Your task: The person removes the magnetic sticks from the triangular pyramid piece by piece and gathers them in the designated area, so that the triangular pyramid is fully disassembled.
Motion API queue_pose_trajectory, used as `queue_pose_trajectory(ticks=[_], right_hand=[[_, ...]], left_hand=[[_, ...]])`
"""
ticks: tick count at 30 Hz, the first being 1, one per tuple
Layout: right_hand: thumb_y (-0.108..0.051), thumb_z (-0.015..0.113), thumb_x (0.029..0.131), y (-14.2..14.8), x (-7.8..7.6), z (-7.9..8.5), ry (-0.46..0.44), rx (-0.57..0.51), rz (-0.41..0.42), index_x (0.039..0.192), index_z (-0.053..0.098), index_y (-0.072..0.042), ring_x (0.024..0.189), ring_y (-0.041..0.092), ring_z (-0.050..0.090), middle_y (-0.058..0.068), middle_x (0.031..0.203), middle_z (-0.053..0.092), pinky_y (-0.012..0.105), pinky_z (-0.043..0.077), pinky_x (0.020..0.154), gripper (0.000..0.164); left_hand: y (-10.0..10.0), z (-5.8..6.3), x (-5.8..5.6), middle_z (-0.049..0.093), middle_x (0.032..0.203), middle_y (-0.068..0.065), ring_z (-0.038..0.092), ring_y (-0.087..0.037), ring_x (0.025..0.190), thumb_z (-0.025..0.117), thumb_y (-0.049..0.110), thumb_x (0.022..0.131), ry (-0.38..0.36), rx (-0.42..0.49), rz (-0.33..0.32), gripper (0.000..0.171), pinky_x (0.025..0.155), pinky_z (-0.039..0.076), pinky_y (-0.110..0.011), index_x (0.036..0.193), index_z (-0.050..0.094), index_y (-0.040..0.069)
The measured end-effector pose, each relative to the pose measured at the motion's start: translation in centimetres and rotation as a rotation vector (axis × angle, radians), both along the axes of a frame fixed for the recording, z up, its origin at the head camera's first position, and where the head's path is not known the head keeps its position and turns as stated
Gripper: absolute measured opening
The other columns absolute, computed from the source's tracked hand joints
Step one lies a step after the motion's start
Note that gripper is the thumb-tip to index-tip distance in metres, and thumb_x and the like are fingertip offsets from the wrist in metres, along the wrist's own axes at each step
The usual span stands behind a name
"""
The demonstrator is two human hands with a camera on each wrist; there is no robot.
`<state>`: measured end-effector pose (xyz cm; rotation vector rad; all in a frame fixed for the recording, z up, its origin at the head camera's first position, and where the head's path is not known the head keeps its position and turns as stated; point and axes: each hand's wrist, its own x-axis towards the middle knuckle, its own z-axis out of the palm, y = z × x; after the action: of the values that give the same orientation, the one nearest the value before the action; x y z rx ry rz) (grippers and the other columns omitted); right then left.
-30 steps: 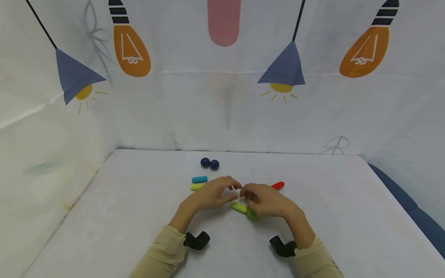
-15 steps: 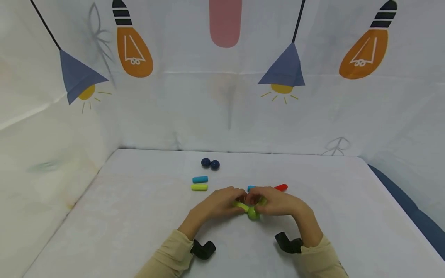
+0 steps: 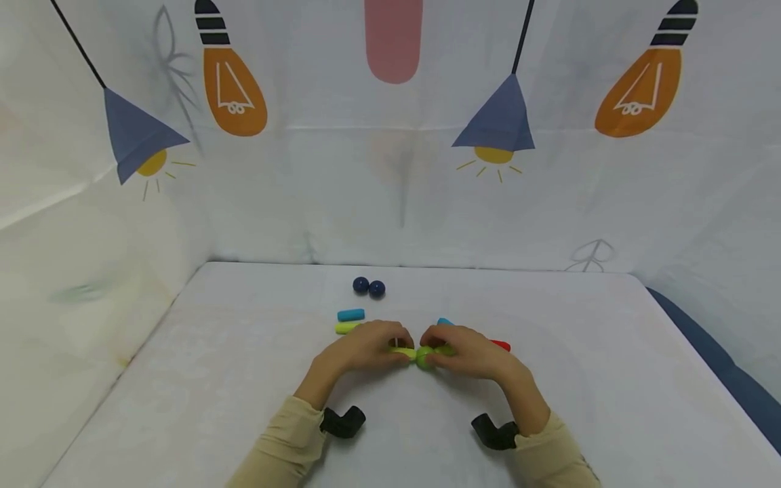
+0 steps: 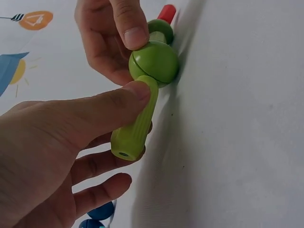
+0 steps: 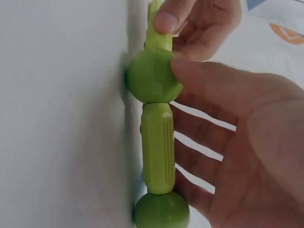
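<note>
My left hand (image 3: 365, 347) pinches a yellow-green ridged rod (image 4: 134, 124) between thumb and fingers. The rod's far end meets a glossy green ball (image 4: 154, 64), seamed around its middle. My right hand (image 3: 474, 352) holds that ball with its thumb and fingers. From the ball's other side a second yellow-green rod (image 5: 158, 147) runs in line to another green ball (image 5: 161, 211), along the right palm and fingers. Past that second ball a red rod (image 4: 167, 13) sticks out in the left wrist view. In the head view the right hand hides most of this row.
Two dark blue balls (image 3: 369, 287) sit farther back on the white table (image 3: 256, 379). A blue rod (image 3: 350, 315) and a yellow-green rod (image 3: 347, 327) lie beyond the left hand. Another blue rod (image 3: 446, 321) shows behind the right hand. A printed cloth (image 3: 342, 196) hangs behind the table.
My left hand has come from hovering beside the row to pinching the near rod. Rod and ball have shifted left and straightened into line; the red end has swung toward me.
</note>
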<state>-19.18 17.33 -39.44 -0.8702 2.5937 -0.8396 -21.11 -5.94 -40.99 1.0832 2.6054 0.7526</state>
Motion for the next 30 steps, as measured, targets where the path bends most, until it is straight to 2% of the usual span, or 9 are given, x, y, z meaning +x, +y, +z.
queue_pose_trajectory(ticks=[5,12,16,19,26,30], right_hand=[[-0.027,0.065,0.089,-0.5,0.2,0.2,0.013,0.031,-0.03,0.109,0.061,-0.022,0.096,0.008,0.057,-0.011,0.1,0.058,0.032,0.047,0.084,0.021],[-0.026,0.064,0.09,-0.9,0.2,0.1,0.003,0.029,-0.027,0.111,0.06,-0.022,0.097,0.008,0.056,-0.012,0.101,0.058,0.034,0.047,0.085,0.022],[-0.026,0.062,0.091,-1.1,0.3,-0.1,0.02,0.046,-0.035,0.111,0.06,-0.022,0.096,0.008,0.056,-0.012,0.1,0.057,0.033,0.047,0.082,0.02],[-0.025,0.062,0.091,-1.0,0.2,-0.2,0.053,0.065,-0.052,0.11,0.06,-0.021,0.095,0.009,0.056,-0.011,0.099,0.057,0.032,0.047,0.08,0.02],[-0.026,0.063,0.091,-0.9,0.4,0.1,0.065,0.071,-0.058,0.112,0.061,-0.02,0.096,0.009,0.056,-0.012,0.099,0.058,0.033,0.047,0.083,0.022],[-0.027,0.064,0.089,-0.6,0.2,0.4,0.043,0.066,-0.059,0.112,0.062,-0.019,0.097,0.009,0.058,-0.011,0.101,0.06,0.034,0.047,0.086,0.024]], left_hand=[[-0.3,0.2,-0.1,0.066,0.1,0.01,0.057,-0.004,0.091,0.067,0.026,0.088,0.021,-0.011,-0.026,0.018,0.083,0.047,-0.022,0.105,0.067,0.019],[-0.8,0.5,-0.3,0.066,0.098,0.007,0.059,-0.008,0.091,0.069,0.024,0.086,0.102,-0.025,-0.08,0.017,0.082,0.047,-0.021,0.101,0.068,0.017],[-1.3,0.7,-0.4,0.065,0.095,0.006,0.058,-0.008,0.09,0.071,0.021,0.085,0.093,-0.027,-0.104,0.015,0.084,0.047,-0.022,0.099,0.069,0.017],[-2.0,1.0,-0.5,0.064,0.094,0.009,0.057,-0.007,0.089,0.072,0.021,0.084,0.068,-0.037,-0.05,0.013,0.084,0.046,-0.023,0.096,0.07,0.018],[-4.4,1.9,-0.8,0.058,0.087,0.011,0.054,-0.006,0.08,0.076,0.024,0.08,0.078,-0.043,0.162,0.014,0.074,0.046,-0.026,0.093,0.071,0.021],[-5.4,2.1,-1.0,0.058,0.082,0.009,0.053,-0.009,0.077,0.076,0.022,0.079,0.079,-0.054,0.212,0.014,0.07,0.044,-0.025,0.091,0.069,0.02]])
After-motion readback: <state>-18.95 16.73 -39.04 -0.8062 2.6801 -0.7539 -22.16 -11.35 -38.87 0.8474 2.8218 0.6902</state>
